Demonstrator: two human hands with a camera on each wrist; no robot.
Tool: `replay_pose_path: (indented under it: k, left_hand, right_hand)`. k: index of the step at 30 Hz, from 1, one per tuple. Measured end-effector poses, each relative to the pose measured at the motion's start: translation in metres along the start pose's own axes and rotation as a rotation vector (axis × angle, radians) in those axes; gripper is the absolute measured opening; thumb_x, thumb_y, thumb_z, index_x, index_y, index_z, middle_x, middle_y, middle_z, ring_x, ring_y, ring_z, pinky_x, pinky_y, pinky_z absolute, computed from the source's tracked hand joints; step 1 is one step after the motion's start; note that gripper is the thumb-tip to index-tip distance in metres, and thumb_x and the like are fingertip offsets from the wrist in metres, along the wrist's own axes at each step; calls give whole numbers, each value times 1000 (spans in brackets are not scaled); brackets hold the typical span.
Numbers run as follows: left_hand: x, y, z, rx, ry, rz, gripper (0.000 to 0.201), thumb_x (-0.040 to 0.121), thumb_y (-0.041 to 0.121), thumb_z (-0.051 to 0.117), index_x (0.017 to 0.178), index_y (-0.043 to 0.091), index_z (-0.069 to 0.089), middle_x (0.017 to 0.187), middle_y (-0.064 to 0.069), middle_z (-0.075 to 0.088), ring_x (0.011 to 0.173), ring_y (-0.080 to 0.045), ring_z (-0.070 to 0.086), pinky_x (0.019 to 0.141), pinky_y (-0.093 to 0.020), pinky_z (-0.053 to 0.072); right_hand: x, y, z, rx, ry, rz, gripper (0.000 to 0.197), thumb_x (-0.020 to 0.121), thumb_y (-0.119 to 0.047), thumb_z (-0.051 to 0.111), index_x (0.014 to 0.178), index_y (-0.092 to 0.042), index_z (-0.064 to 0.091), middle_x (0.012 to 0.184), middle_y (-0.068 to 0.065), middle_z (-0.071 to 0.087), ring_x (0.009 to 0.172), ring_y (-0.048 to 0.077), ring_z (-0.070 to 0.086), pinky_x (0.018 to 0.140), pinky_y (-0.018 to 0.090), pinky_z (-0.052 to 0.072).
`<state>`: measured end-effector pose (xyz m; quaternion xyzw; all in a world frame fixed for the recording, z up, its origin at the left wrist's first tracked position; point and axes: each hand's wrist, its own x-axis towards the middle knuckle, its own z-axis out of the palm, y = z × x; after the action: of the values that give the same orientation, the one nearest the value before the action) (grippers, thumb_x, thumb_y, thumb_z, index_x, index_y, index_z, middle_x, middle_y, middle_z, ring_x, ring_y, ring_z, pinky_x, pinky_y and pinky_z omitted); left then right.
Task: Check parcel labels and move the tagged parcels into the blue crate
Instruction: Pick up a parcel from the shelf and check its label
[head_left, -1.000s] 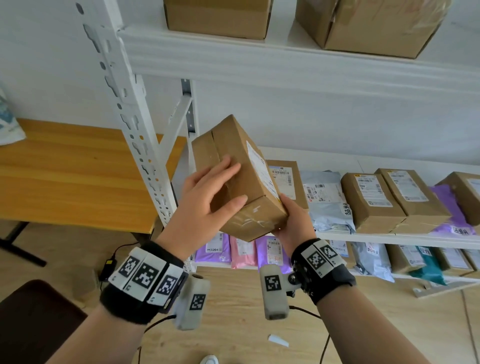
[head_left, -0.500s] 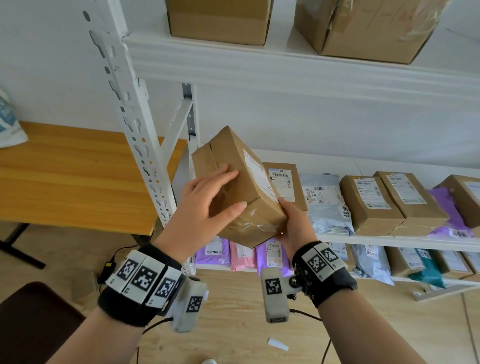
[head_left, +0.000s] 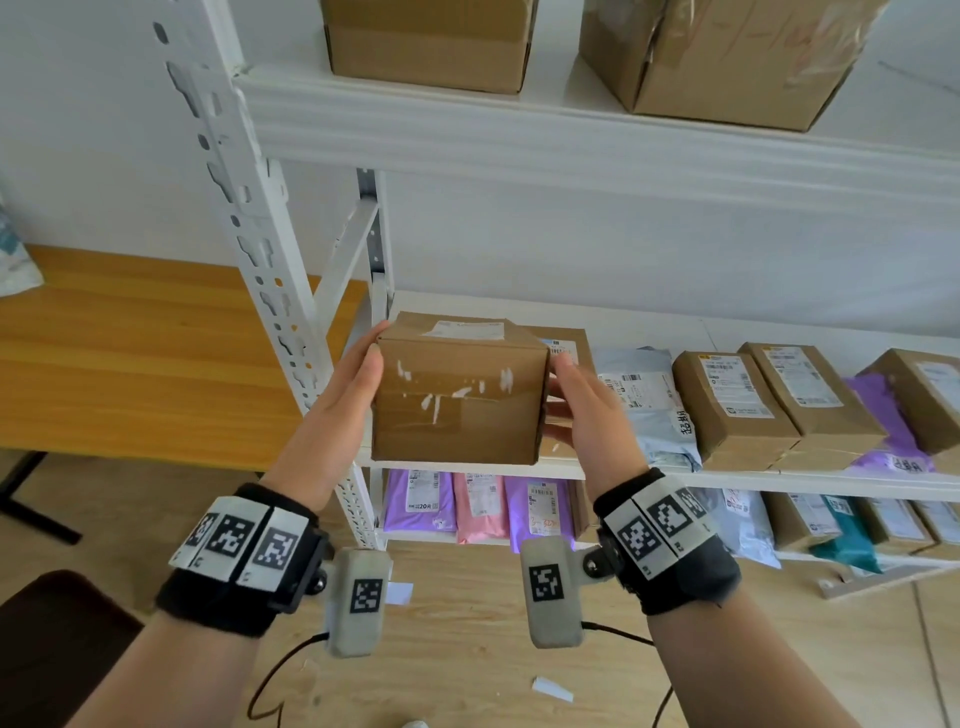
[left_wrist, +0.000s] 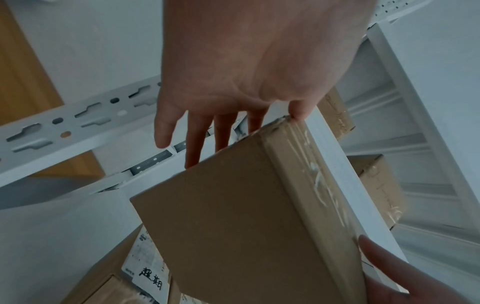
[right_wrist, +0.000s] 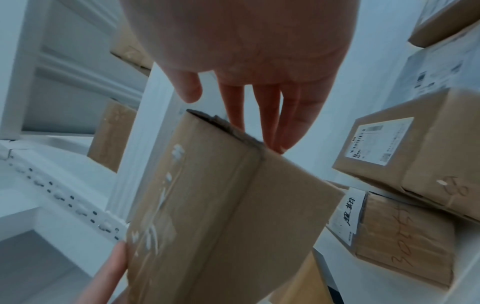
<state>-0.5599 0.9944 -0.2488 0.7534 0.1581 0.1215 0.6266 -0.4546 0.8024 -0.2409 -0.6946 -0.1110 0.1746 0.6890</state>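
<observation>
Parcel storeroom: white slotted shelving (head_left: 270, 270) stacked with labelled parcels (head_left: 732, 405).

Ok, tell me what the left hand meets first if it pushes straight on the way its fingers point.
Probably the rack's white rear upright; the left hand points past the held box toward it, though depth is unclear.

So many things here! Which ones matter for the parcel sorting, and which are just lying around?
Part of the job:
- cardboard box, held between the left hand and right hand
- labelled parcels on the middle shelf
- mailer bags on the lower shelf

Just lying about:
- wooden table
- paper scrap on the floor
- big boxes on the top shelf

The blue crate is not in view.
</observation>
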Motion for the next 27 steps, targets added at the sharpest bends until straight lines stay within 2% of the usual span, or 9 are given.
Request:
replay_pose_path:
  k: [2, 7, 13, 16, 18, 19, 21, 23, 27]
  left_hand:
    - [1, -4, -3, -6, -1, -12, 61, 76, 85, 25, 134, 65, 31, 152, 18, 34, 142, -8, 29, 118, -47, 22]
    - [1, -5, -4, -3, 6, -17, 52, 86, 78, 21, 135, 63, 30, 152, 17, 33, 142, -8, 29, 118, -47, 21]
    - [1, -7, -6, -121, 12, -46, 69, 70, 92, 27, 133, 64, 34, 153, 10, 35, 143, -17, 30, 115, -55, 24]
    - [2, -9, -8, -220, 82, -68, 70, 69, 92, 35, 131, 59, 42, 147, 11, 43, 139, -19, 35, 113, -56, 25]
    - [4, -11, -9, -307, 154, -119, 74, 69, 90, 44, 132, 52, 46, 143, 10, 48, 136, -19, 41, 112, -54, 29]
    - [5, -12, -9, -359, 193, -145, 72, 72, 85, 47, 133, 48, 48, 140, 9, 52, 132, -18, 47, 109, -51, 35]
    - [5, -12, -7, -473, 253, -195, 59, 83, 71, 45, 132, 39, 54, 127, 6, 64, 116, -14, 61, 91, -40, 50]
    - [5, -11, -4, -540, 269, -207, 47, 93, 59, 39, 127, 34, 60, 118, 4, 69, 105, -13, 67, 75, -32, 53]
    - [6, -12, -3, -601, 316, -206, 44, 98, 53, 36, 125, 30, 62, 116, 1, 70, 105, -15, 67, 73, -32, 52]
  right_hand:
    - [-2, 0, 2, -23, -8, -20, 31, 101, -36, 39, 88, -30, 67, 79, -10, 70, 78, 9, 65, 73, 28, 53]
    - [-2, 2, 5, -61, -35, -49, 33, 102, -35, 37, 91, -33, 68, 84, -14, 73, 86, 7, 68, 82, 31, 55]
    - [0, 0, 8, -63, -47, -63, 28, 102, -32, 38, 113, -33, 64, 98, -5, 72, 86, 13, 65, 80, 31, 54]
    - [-2, 1, 11, -84, -75, -106, 26, 102, -28, 40, 107, -38, 63, 88, -12, 71, 81, 10, 61, 75, 27, 50]
    - [-4, 1, 13, -124, -95, -149, 28, 101, -25, 41, 105, -41, 62, 90, -16, 70, 86, 6, 63, 80, 24, 51]
    - [-5, 2, 15, -146, -96, -172, 29, 101, -24, 41, 104, -42, 63, 94, -16, 70, 92, 6, 64, 85, 25, 52]
    - [-6, 4, 16, -183, -94, -204, 29, 101, -25, 43, 103, -44, 65, 102, -16, 69, 104, 11, 62, 95, 33, 49]
    - [-6, 4, 16, -205, -92, -212, 29, 100, -25, 44, 100, -45, 66, 103, -16, 68, 107, 12, 60, 99, 39, 46]
    - [-5, 5, 15, -185, -87, -193, 30, 99, -21, 46, 97, -42, 68, 107, -7, 68, 104, 13, 62, 99, 40, 47]
